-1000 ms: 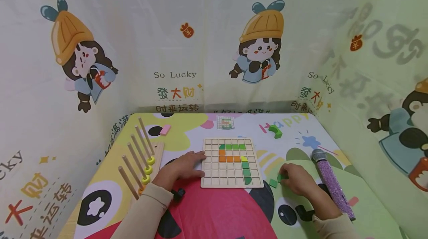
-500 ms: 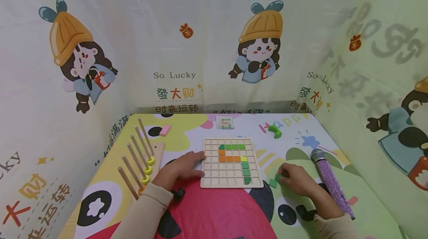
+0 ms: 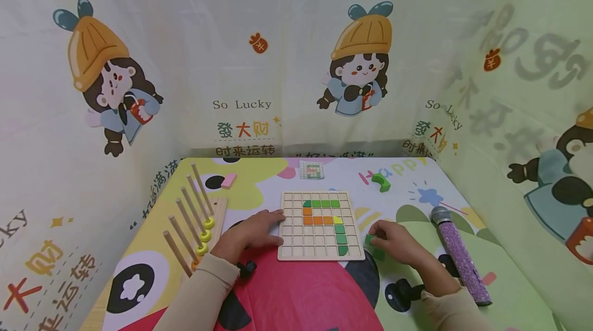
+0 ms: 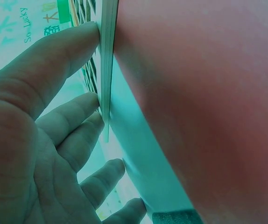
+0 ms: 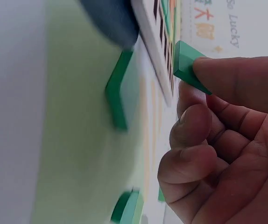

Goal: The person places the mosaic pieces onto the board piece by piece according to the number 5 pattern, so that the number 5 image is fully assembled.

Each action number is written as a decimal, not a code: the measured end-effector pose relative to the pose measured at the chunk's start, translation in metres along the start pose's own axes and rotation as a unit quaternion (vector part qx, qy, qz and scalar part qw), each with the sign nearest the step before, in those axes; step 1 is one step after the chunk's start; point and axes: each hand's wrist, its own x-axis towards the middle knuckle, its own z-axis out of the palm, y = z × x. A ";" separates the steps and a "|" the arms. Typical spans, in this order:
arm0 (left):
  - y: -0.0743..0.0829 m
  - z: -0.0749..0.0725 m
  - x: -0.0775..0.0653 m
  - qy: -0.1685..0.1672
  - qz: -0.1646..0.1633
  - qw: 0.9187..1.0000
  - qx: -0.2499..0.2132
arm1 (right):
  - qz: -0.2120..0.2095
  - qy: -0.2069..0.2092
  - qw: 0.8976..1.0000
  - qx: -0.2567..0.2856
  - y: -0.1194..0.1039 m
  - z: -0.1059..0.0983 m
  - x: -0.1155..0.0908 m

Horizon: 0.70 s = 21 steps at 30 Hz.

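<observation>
A square wooden grid board [image 3: 296,257] lies mid-table, with green, orange and yellow tiles in its cells. My left hand [image 3: 259,230] rests at the board's left side; in the left wrist view its thumb [image 4: 73,49] and nearer fingertips touch the board's edge. My right hand [image 3: 394,242] is just right of the board, pinching a small green tile [image 5: 184,60] between thumb and index finger, the other fingers curled. Below that hand another green tile [image 5: 129,95] lies on the table, partly hidden in the head view. Another green piece [image 5: 128,207] shows low in the right wrist view.
Left of the board is a peg stand [image 3: 221,212] with upright rods and yellow rings. A purple glittery microphone [image 3: 463,261] lies at right. Toward the back are a pattern card [image 3: 312,170], a green arch block [image 3: 381,182] and a pink block [image 3: 229,180].
My right hand has lifted the green tile and moved left toward the board, over the other tile. My left hand has stayed at the board's edge.
</observation>
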 end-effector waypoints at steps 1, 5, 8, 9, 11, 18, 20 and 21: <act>0.000 0.000 0.000 0.000 0.000 1.000 0.000 | -0.002 -0.004 1.000 0.004 -0.003 0.002 0.001; 0.000 -0.001 0.000 0.000 -0.002 1.000 0.002 | -0.015 -0.018 1.000 0.016 -0.011 0.008 0.007; 0.001 -0.001 0.000 0.001 0.000 1.000 0.003 | -0.029 -0.028 0.999 0.025 -0.017 0.014 0.011; 0.001 -0.001 -0.001 0.001 0.000 1.000 0.003 | -0.033 -0.030 0.999 0.028 -0.019 0.016 0.012; 0.001 -0.002 -0.001 0.001 -0.001 1.000 0.005 | -0.032 -0.037 0.998 0.030 -0.023 0.021 0.016; 0.003 -0.002 -0.003 0.001 0.001 1.000 -0.006 | -0.049 -0.059 0.997 0.014 -0.038 0.037 0.023; 0.003 -0.002 -0.004 0.001 0.006 1.000 -0.002 | -0.064 -0.064 0.996 0.005 -0.041 0.040 0.024; 0.003 -0.002 -0.003 0.001 0.009 1.000 0.001 | -0.071 -0.067 0.995 0.006 -0.042 0.042 0.024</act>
